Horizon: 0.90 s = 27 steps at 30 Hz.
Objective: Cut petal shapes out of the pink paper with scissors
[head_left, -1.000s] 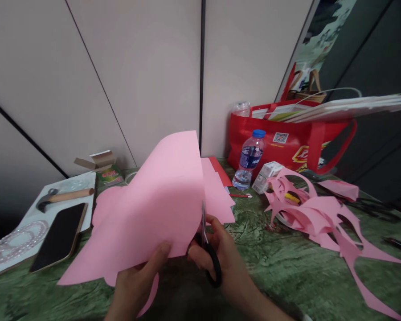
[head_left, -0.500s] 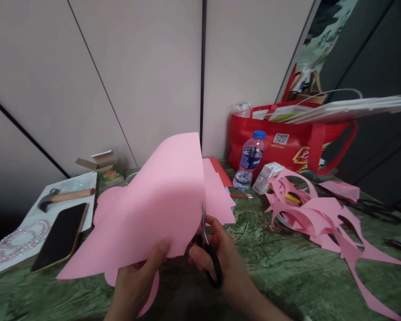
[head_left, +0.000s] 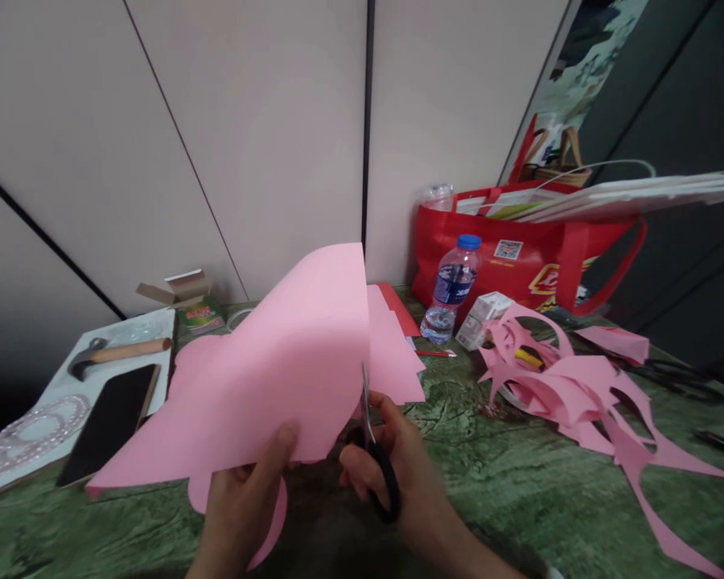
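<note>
My left hand (head_left: 250, 482) pinches the lower edge of a large pink paper sheet (head_left: 277, 354), thumb on top and fingers underneath. The sheet bends upward and its far corner stands in the air. In my right hand (head_left: 398, 466) are black-handled scissors (head_left: 386, 482), thumb and fingers in the loops. Their blades point up and away, at the sheet's right edge; how far they part is hard to see. Beneath the held sheet lie pink pieces with rounded edges, partly hidden. More pink paper (head_left: 395, 346) with a jagged edge lies behind the scissors.
To the right are pink paper scraps (head_left: 579, 394), a water bottle (head_left: 452, 289), a small white box (head_left: 483, 320) and a red bag (head_left: 488, 249). On the left lie a hammer (head_left: 126, 351), a phone (head_left: 109, 426), bead strands (head_left: 36, 438) and an opened green box (head_left: 200, 314).
My left hand and the pink sheet have shifted slightly left, and the sheet's left corner sits a little higher. The scissors have barely moved, still at the sheet's right edge.
</note>
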Each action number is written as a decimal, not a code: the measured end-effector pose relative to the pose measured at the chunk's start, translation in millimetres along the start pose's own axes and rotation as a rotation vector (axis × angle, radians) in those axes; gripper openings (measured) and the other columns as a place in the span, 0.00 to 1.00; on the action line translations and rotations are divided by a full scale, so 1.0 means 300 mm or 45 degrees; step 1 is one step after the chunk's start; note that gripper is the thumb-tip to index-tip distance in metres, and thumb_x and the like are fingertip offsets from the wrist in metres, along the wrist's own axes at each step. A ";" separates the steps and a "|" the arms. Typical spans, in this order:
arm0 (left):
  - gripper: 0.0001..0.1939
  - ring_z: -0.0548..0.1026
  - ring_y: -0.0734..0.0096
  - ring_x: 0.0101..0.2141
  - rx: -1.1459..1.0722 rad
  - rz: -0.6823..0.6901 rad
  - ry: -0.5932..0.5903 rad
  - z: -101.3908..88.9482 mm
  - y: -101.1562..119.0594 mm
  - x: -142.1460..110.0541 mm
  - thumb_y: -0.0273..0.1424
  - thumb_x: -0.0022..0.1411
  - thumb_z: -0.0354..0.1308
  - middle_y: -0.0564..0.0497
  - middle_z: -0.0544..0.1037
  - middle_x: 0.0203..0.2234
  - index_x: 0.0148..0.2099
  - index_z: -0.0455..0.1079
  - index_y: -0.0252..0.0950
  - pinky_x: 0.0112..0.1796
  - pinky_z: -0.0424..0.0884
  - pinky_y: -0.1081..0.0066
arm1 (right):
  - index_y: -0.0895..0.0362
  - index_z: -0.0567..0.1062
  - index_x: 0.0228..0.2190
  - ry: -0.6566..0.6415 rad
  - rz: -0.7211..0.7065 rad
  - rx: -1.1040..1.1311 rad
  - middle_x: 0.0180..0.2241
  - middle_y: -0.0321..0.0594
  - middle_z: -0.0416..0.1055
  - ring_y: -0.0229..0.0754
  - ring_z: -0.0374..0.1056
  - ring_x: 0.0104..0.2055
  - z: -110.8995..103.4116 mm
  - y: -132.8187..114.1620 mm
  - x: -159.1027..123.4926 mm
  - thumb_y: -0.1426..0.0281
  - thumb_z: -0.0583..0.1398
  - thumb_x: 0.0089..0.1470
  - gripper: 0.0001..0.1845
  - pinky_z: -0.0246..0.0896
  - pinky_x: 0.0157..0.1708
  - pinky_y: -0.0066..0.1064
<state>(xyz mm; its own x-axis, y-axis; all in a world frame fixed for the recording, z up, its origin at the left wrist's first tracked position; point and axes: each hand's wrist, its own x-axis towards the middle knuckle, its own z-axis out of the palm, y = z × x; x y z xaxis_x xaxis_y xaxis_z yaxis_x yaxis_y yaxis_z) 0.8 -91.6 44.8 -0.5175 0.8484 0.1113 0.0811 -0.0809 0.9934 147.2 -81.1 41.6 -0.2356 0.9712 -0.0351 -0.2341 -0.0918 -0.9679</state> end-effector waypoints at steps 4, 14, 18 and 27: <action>0.12 0.74 0.66 0.29 0.174 0.044 -0.066 0.013 0.024 -0.011 0.39 0.42 0.63 0.50 0.77 0.22 0.25 0.72 0.36 0.34 0.72 0.71 | 0.59 0.60 0.39 -0.012 0.008 0.060 0.10 0.22 0.57 0.32 0.55 0.13 0.007 0.021 -0.003 0.58 0.63 0.40 0.28 0.49 0.13 0.21; 0.18 0.66 0.73 0.14 0.281 -0.055 -0.230 0.040 0.074 -0.060 0.37 0.45 0.58 0.56 0.66 0.07 0.09 0.61 0.39 0.20 0.65 0.74 | 0.57 0.59 0.40 -0.019 0.067 0.294 0.18 0.26 0.65 0.30 0.55 0.18 -0.004 -0.009 0.000 0.69 0.68 0.35 0.32 0.49 0.19 0.20; 0.17 0.66 0.74 0.14 0.299 -0.071 -0.258 0.038 0.077 -0.058 0.37 0.45 0.58 0.56 0.67 0.07 0.09 0.62 0.39 0.21 0.66 0.75 | 0.56 0.58 0.40 -0.065 0.035 0.374 0.21 0.28 0.66 0.32 0.57 0.22 -0.011 -0.015 0.004 0.72 0.69 0.34 0.33 0.51 0.23 0.23; 0.18 0.64 0.73 0.12 0.249 -0.029 -0.266 0.036 0.078 -0.052 0.36 0.45 0.58 0.56 0.65 0.06 0.09 0.60 0.40 0.18 0.64 0.74 | 0.53 0.58 0.40 -0.079 0.053 0.355 0.20 0.25 0.61 0.33 0.56 0.21 -0.014 -0.004 -0.001 0.70 0.68 0.35 0.32 0.50 0.23 0.26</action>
<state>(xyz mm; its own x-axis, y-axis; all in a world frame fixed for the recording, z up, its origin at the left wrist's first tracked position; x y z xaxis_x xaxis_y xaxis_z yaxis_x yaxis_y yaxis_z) 19.9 -101.0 66.1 -0.3358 0.9400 0.0607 0.2446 0.0247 0.9693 151.5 -80.3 41.7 -0.3057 0.9508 -0.0495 -0.4717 -0.1964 -0.8596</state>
